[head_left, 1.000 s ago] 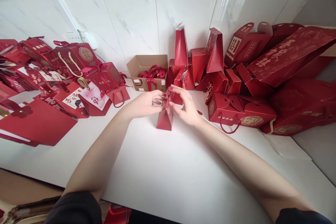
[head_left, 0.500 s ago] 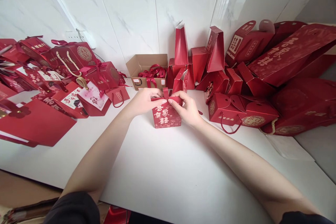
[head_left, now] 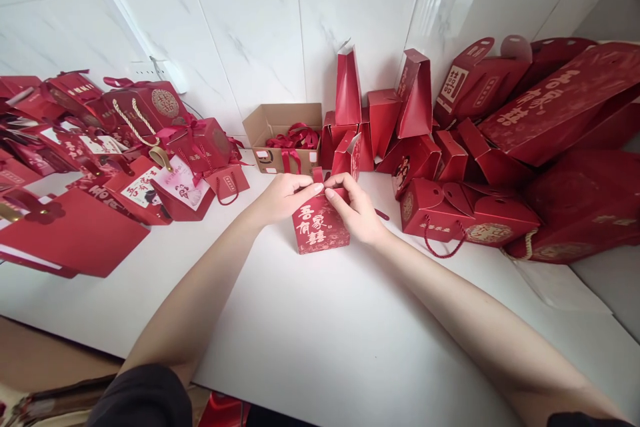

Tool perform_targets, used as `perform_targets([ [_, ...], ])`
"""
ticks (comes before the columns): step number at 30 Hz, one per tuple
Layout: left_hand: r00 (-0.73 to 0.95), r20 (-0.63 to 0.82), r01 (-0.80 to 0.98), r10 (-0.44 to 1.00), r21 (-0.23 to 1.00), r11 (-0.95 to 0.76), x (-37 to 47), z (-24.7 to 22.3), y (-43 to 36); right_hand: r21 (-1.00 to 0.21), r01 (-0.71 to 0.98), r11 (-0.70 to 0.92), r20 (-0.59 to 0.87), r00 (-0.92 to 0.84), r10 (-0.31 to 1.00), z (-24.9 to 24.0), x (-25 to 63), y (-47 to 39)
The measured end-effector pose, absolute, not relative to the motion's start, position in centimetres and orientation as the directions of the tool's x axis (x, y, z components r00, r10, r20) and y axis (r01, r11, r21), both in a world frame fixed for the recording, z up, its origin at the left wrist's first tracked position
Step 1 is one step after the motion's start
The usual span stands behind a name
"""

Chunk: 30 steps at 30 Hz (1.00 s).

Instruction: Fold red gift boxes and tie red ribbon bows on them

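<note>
A red cardboard box (head_left: 323, 227) with pale printed characters stands on the smooth white bench (head_left: 320, 320). The fingers (head_left: 339, 202) of the left hand (head_left: 281, 200) and right hand (head_left: 361, 215) pinch its top edge, some partly hidden behind.

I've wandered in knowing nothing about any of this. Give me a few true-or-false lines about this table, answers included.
1. The left hand and right hand are both at the top of the printed red box. True.
2. An open cardboard box stands near the tiled wall. True.
3. The cardboard box holds white rope. False: it holds red ribbons.
4. The printed red box lies flat. False: it stands upright on the white table.
5. Its lettering is pale. True.
</note>
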<state>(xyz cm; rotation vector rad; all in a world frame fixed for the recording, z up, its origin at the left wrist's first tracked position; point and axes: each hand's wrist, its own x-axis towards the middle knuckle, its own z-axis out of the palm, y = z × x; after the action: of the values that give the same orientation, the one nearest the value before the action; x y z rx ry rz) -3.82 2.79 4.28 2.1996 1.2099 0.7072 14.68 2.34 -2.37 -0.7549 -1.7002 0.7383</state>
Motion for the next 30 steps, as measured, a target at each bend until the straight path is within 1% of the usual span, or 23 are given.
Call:
perform_targets([
  [3,0.432,0.243,0.571,0.868,0.671,-0.472,-3.4,3.7,2.9,-0.797,0.099,0.596,0.571,-0.203,0.796,-2.5,14.6,2.4],
  [7,0.408,0.319,0.595,0.856,0.617,-0.514,-3.2,3.3,3.1,-0.813,0.066,0.578,0.56,-0.184,0.808,-2.5,14.6,2.6],
  [15,0.424,0.309,0.608,0.851,0.599,-0.521,-3.2,3.5,3.1,-0.802,0.091,0.59,0.57,-0.178,0.802,-2.5,14.5,2.6],
  [21,0.423,0.344,0.62,0.838,0.565,-0.545,-3.3,3.3,3.3,-0.803,0.07,0.591,0.571,-0.189,0.799,-2.5,14.5,2.6],
  [23,0.425,0.329,0.618,0.843,0.575,-0.536,-3.5,3.4,3.3,-0.81,0.064,0.583,0.563,-0.196,0.803,-2.4,14.5,2.5],
  [25,0.441,0.271,0.604,0.856,0.616,-0.506,-3.8,3.6,3.2,-0.813,0.056,0.58,0.558,-0.212,0.802,-2.4,14.5,2.4],
  [28,0.505,0.181,0.569,0.844,0.666,-0.484,-4.3,4.2,2.9,-0.803,0.053,0.593,0.57,-0.222,0.791,-2.2,14.6,2.2],
  [30,0.544,0.171,0.547,0.822,0.67,-0.501,-4.5,4.7,2.7,-0.781,0.08,0.62,0.594,-0.214,0.776,-2.1,14.7,2.1],
])
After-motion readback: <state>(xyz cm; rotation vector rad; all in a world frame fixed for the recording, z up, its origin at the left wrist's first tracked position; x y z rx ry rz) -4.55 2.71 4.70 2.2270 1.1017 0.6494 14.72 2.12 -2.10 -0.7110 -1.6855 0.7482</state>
